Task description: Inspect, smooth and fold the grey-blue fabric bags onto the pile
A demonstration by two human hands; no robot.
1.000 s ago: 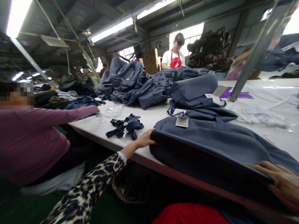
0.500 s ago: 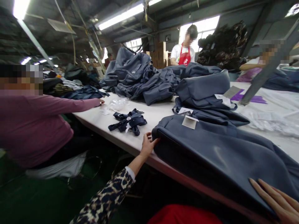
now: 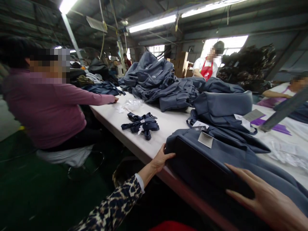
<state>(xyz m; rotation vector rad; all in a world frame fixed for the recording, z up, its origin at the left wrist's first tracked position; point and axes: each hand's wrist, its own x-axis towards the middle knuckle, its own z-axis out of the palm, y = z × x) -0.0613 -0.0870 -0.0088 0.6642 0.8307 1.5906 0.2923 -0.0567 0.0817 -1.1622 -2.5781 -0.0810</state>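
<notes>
Head view: dark blue bag [image 3: 223,155] lies along bench's [image 3: 168,119] near edge, partly over it; bare white strip between bag and straps [image 3: 143,124]. Left hand [image 3: 160,160] extended, thumb and fingers at bag's end (cannot tell whether grip closes on it). Right hand [image 3: 262,194] spread wide, fingers atop bag's front edge, thumb below. Bag smooth, leather-like, round-cornered; straps flat, bundled.

Long white-topped table [image 3: 106,115] stands on dark green floor [image 3: 26,186], metal-framed stool with grey cloth-draped seat [image 3: 66,155] at left, slanted grey metal post [image 3: 286,110] at right, stacked brown cardboard boxes [image 3: 181,62] and bright window [image 3: 237,41] behind, white tube lights [image 3: 154,23] under dark beamed ceiling [image 3: 36,25].
</notes>
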